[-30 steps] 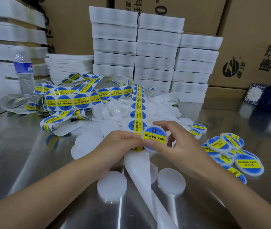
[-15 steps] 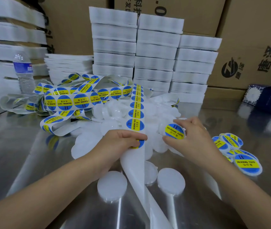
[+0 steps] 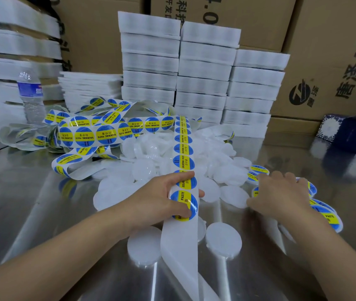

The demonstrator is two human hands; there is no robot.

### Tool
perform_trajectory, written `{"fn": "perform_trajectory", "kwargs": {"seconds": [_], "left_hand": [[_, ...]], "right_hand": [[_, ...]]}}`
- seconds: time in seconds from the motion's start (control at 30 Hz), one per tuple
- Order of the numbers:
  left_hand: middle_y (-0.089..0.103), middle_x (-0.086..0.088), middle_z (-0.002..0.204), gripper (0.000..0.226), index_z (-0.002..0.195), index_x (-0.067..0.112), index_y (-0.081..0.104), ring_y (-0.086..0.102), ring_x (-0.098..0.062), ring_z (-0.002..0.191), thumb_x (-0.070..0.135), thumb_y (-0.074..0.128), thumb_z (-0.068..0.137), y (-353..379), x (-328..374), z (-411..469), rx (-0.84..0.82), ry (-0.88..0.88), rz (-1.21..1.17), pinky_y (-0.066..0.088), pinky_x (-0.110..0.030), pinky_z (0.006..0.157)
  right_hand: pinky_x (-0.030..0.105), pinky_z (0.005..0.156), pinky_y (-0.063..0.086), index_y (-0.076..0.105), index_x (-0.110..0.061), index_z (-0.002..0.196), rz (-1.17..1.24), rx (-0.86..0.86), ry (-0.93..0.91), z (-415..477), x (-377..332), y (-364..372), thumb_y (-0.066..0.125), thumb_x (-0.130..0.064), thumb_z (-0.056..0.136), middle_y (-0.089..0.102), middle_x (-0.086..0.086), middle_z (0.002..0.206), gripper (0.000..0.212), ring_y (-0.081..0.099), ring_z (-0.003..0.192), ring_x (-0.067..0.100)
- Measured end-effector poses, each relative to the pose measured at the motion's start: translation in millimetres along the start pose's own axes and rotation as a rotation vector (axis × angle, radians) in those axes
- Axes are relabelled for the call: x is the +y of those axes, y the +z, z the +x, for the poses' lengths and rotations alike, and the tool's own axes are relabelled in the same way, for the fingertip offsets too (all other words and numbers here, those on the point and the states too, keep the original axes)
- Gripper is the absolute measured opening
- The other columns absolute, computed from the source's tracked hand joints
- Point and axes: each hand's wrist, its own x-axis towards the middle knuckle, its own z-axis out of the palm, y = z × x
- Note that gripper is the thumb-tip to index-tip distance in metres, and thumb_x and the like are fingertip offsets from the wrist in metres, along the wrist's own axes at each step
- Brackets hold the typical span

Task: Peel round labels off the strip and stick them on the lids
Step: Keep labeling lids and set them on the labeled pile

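Note:
A white backing strip of round blue-and-yellow "soldering paste" labels runs down the middle of the steel table. My left hand grips it, with the thumb pressed on one label; below that the strip is bare. My right hand lies palm down, fingers spread, over the pile of labelled lids on the right. Its thumb reaches toward a blank white lid. More blank lids are heaped behind the hands, and two lie near me.
A tangle of label strip lies at the left, next to a water bottle. Stacks of white foam trays stand behind the lids, cardboard boxes behind them. A blue patterned box sits far right on the table.
My right hand carried a freshly labelled lid to the right and lowered onto the labelled pile. My left hand kept its hold on the strip, and a full label has come under its thumb.

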Motion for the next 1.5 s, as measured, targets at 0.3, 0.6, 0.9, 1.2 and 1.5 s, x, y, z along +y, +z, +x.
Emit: {"fn": "perform_trajectory", "kwargs": {"seconds": [0.3, 0.6, 0.9, 1.2, 1.5], "left_hand": [[0.07, 0.008, 0.114, 0.071, 0.131, 0.027, 0.053, 0.067, -0.012, 0.105, 0.01, 0.074, 0.064, 1, 4, -3, 0.036, -0.041, 0.077, 0.049, -0.037, 0.099], [0.07, 0.005, 0.112, 0.048, 0.111, 0.039, 0.062, 0.066, -0.008, 0.102, 0.009, 0.074, 0.076, -1, -1, 0, 0.085, -0.01, 0.159, 0.049, -0.031, 0.098], [0.07, -0.016, 0.096, 0.041, 0.101, 0.049, 0.069, 0.046, -0.019, 0.07, 0.017, 0.074, 0.076, 1, 0, 1, 0.107, 0.074, 0.205, 0.043, -0.038, 0.068], [0.07, 0.013, 0.08, 0.041, 0.085, 0.056, 0.069, 0.053, -0.005, 0.069, 0.015, 0.073, 0.078, 2, -1, -1, 0.103, 0.161, 0.245, 0.046, -0.026, 0.068], [0.071, 0.015, 0.1, 0.044, 0.106, 0.038, 0.069, 0.064, -0.002, 0.089, 0.01, 0.075, 0.073, 2, 0, -1, 0.074, 0.118, 0.179, 0.052, -0.018, 0.082]], "right_hand": [[0.033, 0.093, 0.029, 0.053, -0.026, 0.117, -0.08, -0.007, 0.09, 4, 20, -5, 0.044, -0.037, 0.087, 0.048, 0.003, 0.124, 0.033, 0.041, 0.114, 0.025], [0.029, 0.085, 0.028, 0.069, -0.031, 0.1, 0.819, 0.397, -0.425, -22, -31, -24, 0.062, -0.028, 0.084, 0.052, -0.014, 0.088, 0.018, 0.045, 0.098, 0.01], [0.025, 0.074, 0.032, 0.075, -0.026, 0.086, 0.971, 0.424, -0.676, -41, -53, -22, 0.066, -0.028, 0.077, 0.056, -0.006, 0.079, 0.013, 0.042, 0.079, 0.004], [0.032, 0.069, 0.038, 0.076, -0.02, 0.083, 0.944, 0.429, -0.705, -47, -56, -25, 0.066, -0.022, 0.074, 0.058, -0.001, 0.075, 0.013, 0.05, 0.074, 0.015], [0.029, 0.069, 0.037, 0.075, -0.02, 0.076, 0.945, 0.45, -0.683, -48, -56, -26, 0.068, -0.021, 0.071, 0.057, -0.003, 0.071, 0.009, 0.052, 0.071, 0.015]]}}
